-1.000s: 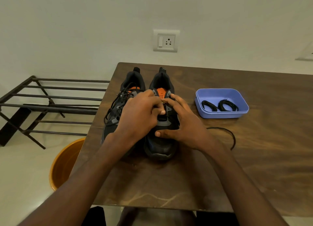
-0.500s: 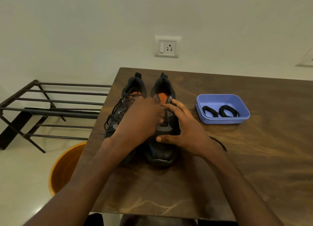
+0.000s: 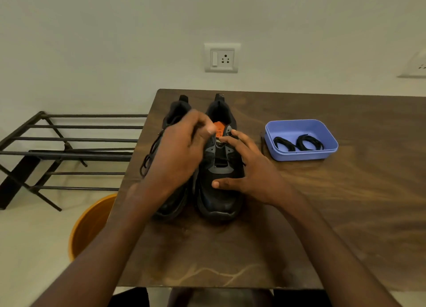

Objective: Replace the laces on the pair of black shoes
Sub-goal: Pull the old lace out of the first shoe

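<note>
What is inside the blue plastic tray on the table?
Inside the blue tray lie two coiled black laces, side by side on its floor. Nothing covers them; only the near wall hides a thin strip of the floor.

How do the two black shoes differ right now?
The left shoe has a lace hanging loose off its outer side; the right shoe shows almost none in its eyelets. The left hand hides most of the left shoe; the right hand rests spread on the right shoe. Both stand side by side.
</note>
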